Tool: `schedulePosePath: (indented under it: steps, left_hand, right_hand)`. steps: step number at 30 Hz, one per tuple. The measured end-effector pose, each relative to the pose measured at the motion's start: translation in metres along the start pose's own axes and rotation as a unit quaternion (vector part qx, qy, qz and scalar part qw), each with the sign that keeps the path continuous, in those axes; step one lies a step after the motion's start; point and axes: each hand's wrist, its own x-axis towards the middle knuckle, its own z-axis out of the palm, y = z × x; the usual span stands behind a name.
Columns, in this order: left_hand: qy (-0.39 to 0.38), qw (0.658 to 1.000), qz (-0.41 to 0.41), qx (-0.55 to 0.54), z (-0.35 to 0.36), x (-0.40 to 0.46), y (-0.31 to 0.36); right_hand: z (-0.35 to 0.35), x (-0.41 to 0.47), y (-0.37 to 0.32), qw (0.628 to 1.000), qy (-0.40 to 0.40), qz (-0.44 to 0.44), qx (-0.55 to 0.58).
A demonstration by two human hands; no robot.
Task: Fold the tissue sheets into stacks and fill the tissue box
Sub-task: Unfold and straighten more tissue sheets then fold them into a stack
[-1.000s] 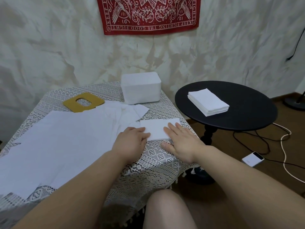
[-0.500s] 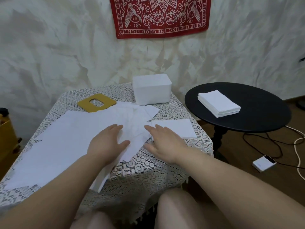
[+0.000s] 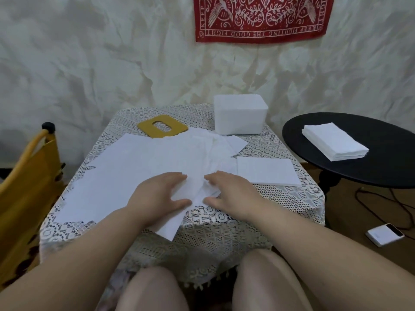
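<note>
White tissue sheets (image 3: 139, 176) lie spread loose over the lace-covered tabletop (image 3: 280, 203), and I see both hands resting flat on their near edge. A second ago those hands pressed the folded tissue (image 3: 267, 171) at the tabletop's 3 o'clock side; since then they have slid toward 9 o'clock onto the loose pile, and the folded piece lies alone, just beside the right hand (image 3: 231, 194). The left hand (image 3: 157, 196) lies with its grip open, fingers straight on the paper; the right hand's grip is open too, fingertips touching a rumpled sheet. At 12 o'clock stands the white tissue box (image 3: 240, 114), with the yellow lid (image 3: 162, 130) at about 11, partly under a sheet corner. On the black round table (image 3: 381, 173) off at 3 o'clock sits the finished stack (image 3: 334, 141), unmoved. A yellow chair (image 3: 29, 176) now shows at 9 o'clock.
</note>
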Motion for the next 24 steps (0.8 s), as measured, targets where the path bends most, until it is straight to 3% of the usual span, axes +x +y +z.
schedulePosePath:
  steps: [6,15,24]
  left_hand:
    - [0.102,0.994,-0.028,-0.028,-0.002,-0.010,-0.013]
    - [0.074,0.997,-0.023,-0.015,0.000,-0.024,-0.018]
    - [0.080,0.997,-0.005,-0.014,-0.005,-0.013,-0.003]
  right_hand:
    - [0.001,-0.003,-0.010,0.998,-0.008,-0.054,-0.006]
    - [0.002,0.012,-0.024,0.991,0.050,0.044,0.115]
    - [-0.019,0.013,-0.010,0.981,0.102,0.090,0.137]
